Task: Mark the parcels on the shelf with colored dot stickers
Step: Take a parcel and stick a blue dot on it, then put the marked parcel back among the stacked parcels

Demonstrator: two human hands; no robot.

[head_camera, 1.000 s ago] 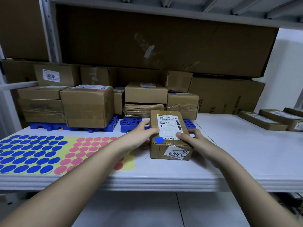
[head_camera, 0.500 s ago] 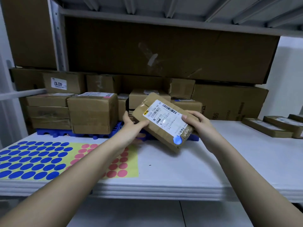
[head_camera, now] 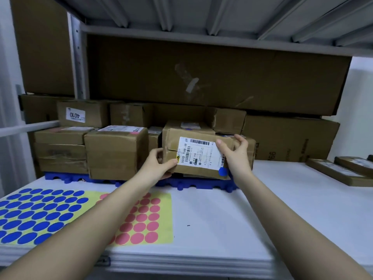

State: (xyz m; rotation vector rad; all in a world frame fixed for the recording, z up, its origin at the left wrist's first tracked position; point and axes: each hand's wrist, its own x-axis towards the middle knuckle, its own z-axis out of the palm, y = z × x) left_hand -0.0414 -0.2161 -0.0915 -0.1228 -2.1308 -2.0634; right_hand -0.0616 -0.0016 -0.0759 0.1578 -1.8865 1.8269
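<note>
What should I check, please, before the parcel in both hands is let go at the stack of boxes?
1. Blue dot stuck on the parcel: ok.
2. Left hand grips the parcel's left end: ok.
3. Right hand holds its right end: ok.
4. Parcel resting on the blue pallet: cannot tell.
5. Label facing outward: ok.
6. Sticker sheets within reach on the shelf: ok.
</note>
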